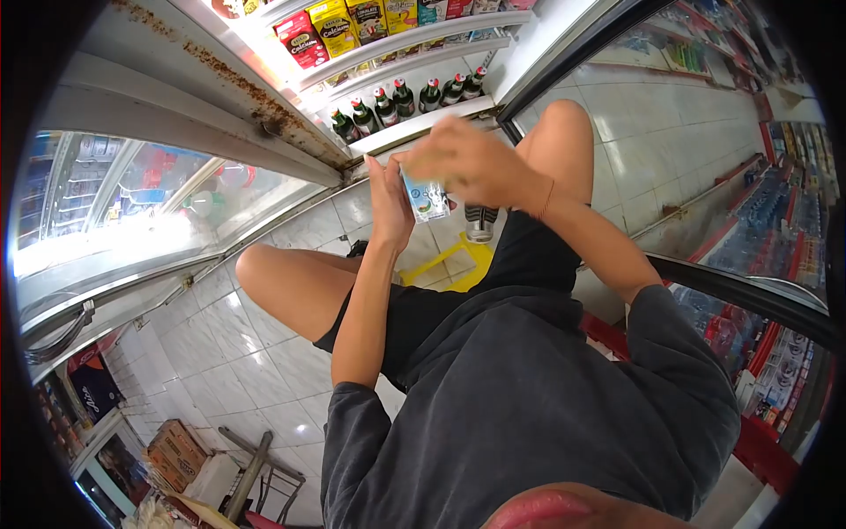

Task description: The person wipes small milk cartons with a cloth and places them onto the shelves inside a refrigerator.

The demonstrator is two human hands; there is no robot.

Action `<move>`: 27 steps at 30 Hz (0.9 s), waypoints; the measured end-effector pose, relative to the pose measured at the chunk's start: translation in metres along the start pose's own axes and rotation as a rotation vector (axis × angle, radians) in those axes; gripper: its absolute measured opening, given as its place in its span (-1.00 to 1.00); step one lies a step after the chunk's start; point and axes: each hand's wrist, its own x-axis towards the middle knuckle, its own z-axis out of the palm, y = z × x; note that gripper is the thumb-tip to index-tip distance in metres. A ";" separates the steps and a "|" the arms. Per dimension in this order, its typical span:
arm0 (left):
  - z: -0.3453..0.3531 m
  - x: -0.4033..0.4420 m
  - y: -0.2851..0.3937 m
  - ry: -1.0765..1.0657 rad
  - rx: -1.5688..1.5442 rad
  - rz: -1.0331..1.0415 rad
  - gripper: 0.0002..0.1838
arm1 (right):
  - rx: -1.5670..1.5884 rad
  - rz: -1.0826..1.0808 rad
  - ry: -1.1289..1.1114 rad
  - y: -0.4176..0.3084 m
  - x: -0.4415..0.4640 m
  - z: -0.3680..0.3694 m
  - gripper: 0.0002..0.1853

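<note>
The left hand (392,204) gripped the blue carton (429,202) in its fingers; gentle steadiness was advisable. Beside these, the right hand (476,166) was blurred, its grip impossible to tell.

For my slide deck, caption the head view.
Left hand holding a carton, right hand blurred near its top, before a fridge with green bottles.

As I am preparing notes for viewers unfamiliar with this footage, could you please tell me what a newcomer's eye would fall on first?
Probably the light-blue pack near the middle, held in the left hand, with the blurred right hand beside it. Next come the dark bottles lined up near the top, below brightly coloured packs. The rust-stained frame at upper left also stands out.
</note>
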 end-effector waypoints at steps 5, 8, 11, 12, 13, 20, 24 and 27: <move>0.018 -0.004 0.008 -0.051 -0.095 0.018 -0.07 | -0.147 0.167 0.270 0.021 0.014 -0.021 -0.55; 0.024 0.000 0.008 0.059 -0.122 0.074 -0.08 | -0.024 0.066 0.179 -0.015 0.011 -0.016 -0.59; 0.012 -0.002 0.006 0.013 -0.052 0.073 -0.09 | 0.077 -0.036 0.012 -0.015 -0.001 0.005 -0.58; 0.008 -0.003 0.004 -0.016 -0.022 0.050 -0.11 | 0.114 -0.083 -0.067 -0.016 -0.003 0.008 -0.57; 0.007 -0.001 -0.001 -0.015 -0.020 0.046 -0.11 | 0.117 -0.080 -0.065 -0.013 -0.003 0.009 -0.57; 0.007 0.000 -0.007 -0.038 0.099 0.103 -0.23 | 0.197 0.382 0.225 0.007 0.016 -0.014 -0.65; -0.006 0.011 -0.020 -0.037 0.231 0.273 -0.36 | 0.896 0.658 0.075 -0.024 0.014 -0.007 -0.68; -0.012 0.009 -0.017 -0.048 0.266 0.232 -0.33 | 0.971 0.700 0.042 -0.033 0.015 -0.010 -0.69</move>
